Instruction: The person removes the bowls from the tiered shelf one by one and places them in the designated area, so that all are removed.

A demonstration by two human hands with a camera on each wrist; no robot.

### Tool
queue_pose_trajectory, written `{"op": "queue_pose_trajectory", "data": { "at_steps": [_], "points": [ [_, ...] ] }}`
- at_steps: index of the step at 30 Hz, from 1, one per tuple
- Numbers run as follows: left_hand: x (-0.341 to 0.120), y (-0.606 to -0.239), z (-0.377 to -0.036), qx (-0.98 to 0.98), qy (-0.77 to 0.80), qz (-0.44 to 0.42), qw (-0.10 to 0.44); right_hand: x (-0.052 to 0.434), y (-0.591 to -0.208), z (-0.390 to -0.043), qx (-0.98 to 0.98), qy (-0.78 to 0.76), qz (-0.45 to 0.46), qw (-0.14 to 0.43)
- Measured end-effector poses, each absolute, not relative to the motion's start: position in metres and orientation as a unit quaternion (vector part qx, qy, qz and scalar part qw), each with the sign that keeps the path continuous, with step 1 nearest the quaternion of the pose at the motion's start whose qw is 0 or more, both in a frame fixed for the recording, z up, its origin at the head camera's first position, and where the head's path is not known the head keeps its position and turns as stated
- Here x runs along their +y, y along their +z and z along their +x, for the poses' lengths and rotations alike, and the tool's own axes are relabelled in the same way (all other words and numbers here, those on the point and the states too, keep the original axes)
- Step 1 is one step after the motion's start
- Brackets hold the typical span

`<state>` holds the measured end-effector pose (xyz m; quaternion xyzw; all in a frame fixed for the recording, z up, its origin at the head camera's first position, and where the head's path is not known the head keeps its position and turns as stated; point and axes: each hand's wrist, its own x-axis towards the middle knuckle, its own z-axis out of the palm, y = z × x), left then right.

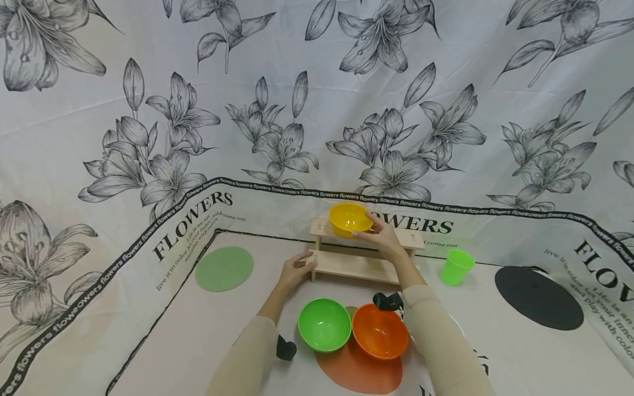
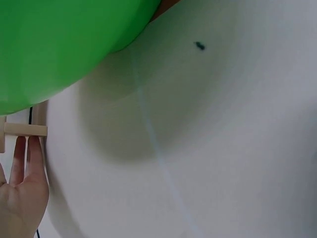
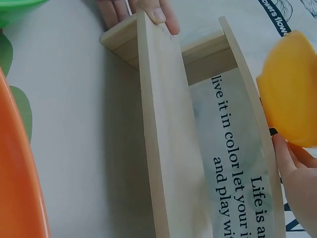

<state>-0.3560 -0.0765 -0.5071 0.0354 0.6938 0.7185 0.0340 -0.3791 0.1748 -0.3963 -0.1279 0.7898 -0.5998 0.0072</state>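
A small two-step wooden shelf stands at the back of the table. My left hand grips the left end of its lower board, the thumb lying on the board's face. With my right hand I hold a yellow bowl by its right side, right at the top board. The right wrist view shows the yellow bowl close against that board's edge. Nearer to me are a green bowl and an orange bowl, side by side and both upright.
A bright green cup stands right of the shelf. A dark round patch lies at the far right, a pale green one at the left. An orange-red patch shows under the bowls. Flower-printed cloth hangs behind.
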Motion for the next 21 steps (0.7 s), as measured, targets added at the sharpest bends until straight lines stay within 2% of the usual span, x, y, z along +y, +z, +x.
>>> {"op": "queue_pose_trajectory", "data": {
  "at_steps": [12,21],
  "points": [
    [-0.0747,-0.5149,-0.3607,0.699,0.715,0.03,0.024,0.1733,-0.4048,-0.3811,0.784,-0.613,-0.094,0.0],
    [-0.0746,-0.516,-0.3606,0.688,0.725,0.037,0.023,0.1781,-0.4004,-0.3733,0.791,-0.603,-0.101,-0.007]
  ]
}}
